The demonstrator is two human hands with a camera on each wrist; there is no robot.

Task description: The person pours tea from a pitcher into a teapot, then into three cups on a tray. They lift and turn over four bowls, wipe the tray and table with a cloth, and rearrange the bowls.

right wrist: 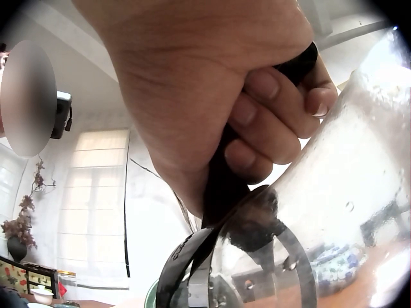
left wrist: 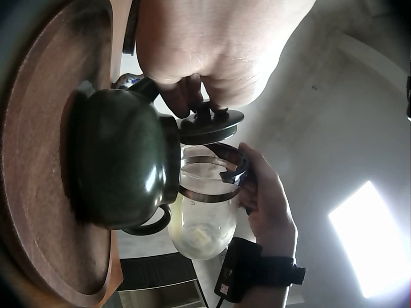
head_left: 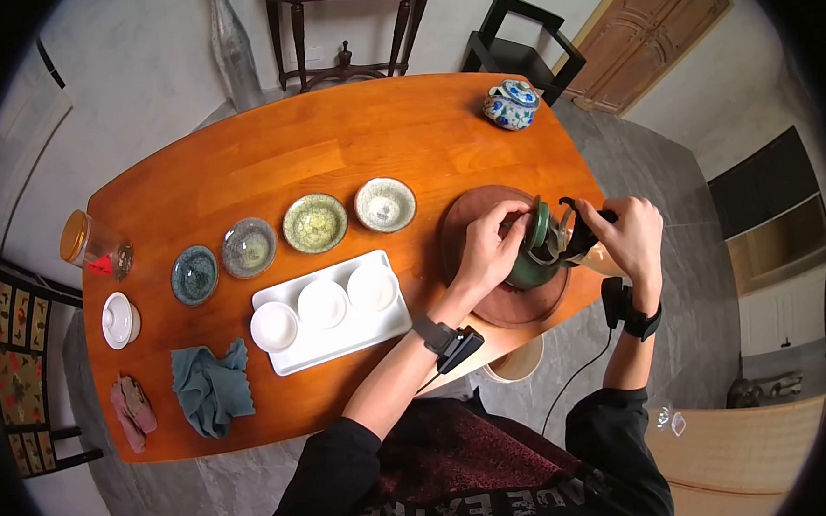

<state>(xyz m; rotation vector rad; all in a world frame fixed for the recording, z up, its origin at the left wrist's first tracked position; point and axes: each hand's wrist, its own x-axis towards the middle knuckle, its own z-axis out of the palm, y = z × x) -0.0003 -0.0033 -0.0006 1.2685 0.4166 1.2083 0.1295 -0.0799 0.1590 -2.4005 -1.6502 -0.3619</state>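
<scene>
My left hand point(head_left: 490, 251) pinches the knob of a dark green teapot lid point(left wrist: 209, 130), raised off the teapot and held tilted beside its mouth. The round green teapot point(left wrist: 122, 157) stands on a round wooden tray point(head_left: 463, 225). In my right hand point(head_left: 633, 240) is the black handle of a clear glass pitcher point(left wrist: 204, 228), fingers wrapped around it. The pitcher is tipped with its banded rim at the teapot's opening, and a little pale liquid shows inside. Water drops cling to its glass in the right wrist view.
Left of the wooden tray, three white cups point(head_left: 323, 305) sit on a white rectangular tray point(head_left: 334, 345). Several glazed bowls point(head_left: 315, 223) form a row behind. A teal cloth point(head_left: 212, 388), a lidded glass jar point(head_left: 101, 246) and a blue-and-white pot point(head_left: 512, 106) also occupy the table. A bucket point(head_left: 518, 362) stands below its front edge.
</scene>
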